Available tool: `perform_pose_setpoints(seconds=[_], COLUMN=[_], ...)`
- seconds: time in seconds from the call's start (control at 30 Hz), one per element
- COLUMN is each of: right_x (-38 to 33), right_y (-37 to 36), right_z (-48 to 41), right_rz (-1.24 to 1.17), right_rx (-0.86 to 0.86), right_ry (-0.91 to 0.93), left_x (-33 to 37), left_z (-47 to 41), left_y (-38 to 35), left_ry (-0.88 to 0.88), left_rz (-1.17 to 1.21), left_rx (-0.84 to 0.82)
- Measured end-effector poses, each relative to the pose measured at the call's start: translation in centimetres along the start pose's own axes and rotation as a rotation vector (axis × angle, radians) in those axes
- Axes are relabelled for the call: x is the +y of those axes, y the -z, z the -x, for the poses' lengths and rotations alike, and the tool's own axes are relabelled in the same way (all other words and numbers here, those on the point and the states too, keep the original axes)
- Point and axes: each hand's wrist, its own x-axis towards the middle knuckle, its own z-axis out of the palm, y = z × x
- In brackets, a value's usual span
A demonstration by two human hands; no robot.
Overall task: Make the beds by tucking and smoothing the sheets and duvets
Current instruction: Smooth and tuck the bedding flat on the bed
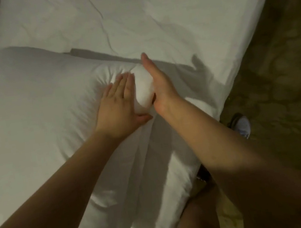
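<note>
Person's right up against the side, one shoe (242, 126) on the patterned carpet (276, 77), and the puffy white duvet (28, 104) is heaped over the near-left part, its edge falling toward their legs. The left hand (119, 106) lies flat, fingers straight, pressing into it. The right hand (157, 82) stands edge-on just beside, fingers straight too, with a rounded bulge (143, 87) of duvet squeezed between them — neither's really gripping anything. Past that the sheet (151, 13) runs flat with a few creases.
</note>
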Motion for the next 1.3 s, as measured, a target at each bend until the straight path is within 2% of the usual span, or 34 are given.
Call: perform_pose_setpoints(seconds=[0.07,0.13,0.23,0.3,0.4,0.47,0.53,0.63,0.73,0.83,0.93,1.03,1.1,1.17,1.23,1.3], right_x=[-0.8,-0.5,0.6,0.8,-0.4,-1.0,-0.7,0.5,-0.2,-1.0,-1.0,0.2,1.6,1.9,0.9,0.2], right_y=[-0.6,-0.2,1.8,3.0,2.3,1.2,0.2,-0.1,0.5,2.0,2.7,2.2,2.5,2.2,1.3,1.1], right_z=[-0.9,-1.7,-1.1,-0.5,-0.6,-0.8,-0.8,-1.1,-1.7,-2.0,-2.3,-1.3,-0.4,-0.3,-0.6,-1.6], right_rz=[-0.009,-0.04,-0.096,-0.12,-0.073,-0.025,0.021,0.064,0.186,0.295,0.472,0.533,0.416,0.214,0.149,0.261], right_rx=[0.07,0.105,0.071,-0.021,-0.092,-0.093,-0.059,0.081,0.216,0.314,0.353,0.333,0.251,0.089,0.05,0.13], right_ry=[0.016,-0.011,-0.102,-0.193,-0.257,-0.263,-0.251,-0.121,0.114,0.239,0.269,0.19,0.047,-0.126,-0.123,0.029], left_x=[0.0,0.5,0.9,1.1,0.7,-0.4,-2.1,-4.1,-3.8,-3.7,-3.5,-3.4,-3.4,-3.3,-3.5,-3.9], left_z=[0.5,0.7,0.2,-0.2,-1.5,-3.3,-5.9,-9.0,-8.8,-8.9,-9.4,-9.1,-8.8,-8.5,-8.3,-8.2], left_y=[-1.0,-1.6,-2.0,-1.5,-0.3,0.7,2.0,2.6,0.9,-0.5,-0.8,-0.8,-0.6,-0.4,-0.2,-0.2], left_ry=[0.055,0.034,-0.004,-0.011,-0.046,-0.023,0.069,0.239,0.165,0.165,0.155,0.119,0.104,0.093,0.085,0.089], left_rz=[0.059,0.084,0.101,0.11,-0.006,-0.097,-0.09,0.017,-0.144,-0.122,-0.113,-0.092,-0.058,-0.015,0.002,0.007], left_rx=[-0.022,-0.026,-0.029,-0.002,0.023,0.008,0.0,-0.044,-0.035,0.003,0.019,0.047,0.067,0.093,0.1,0.085])
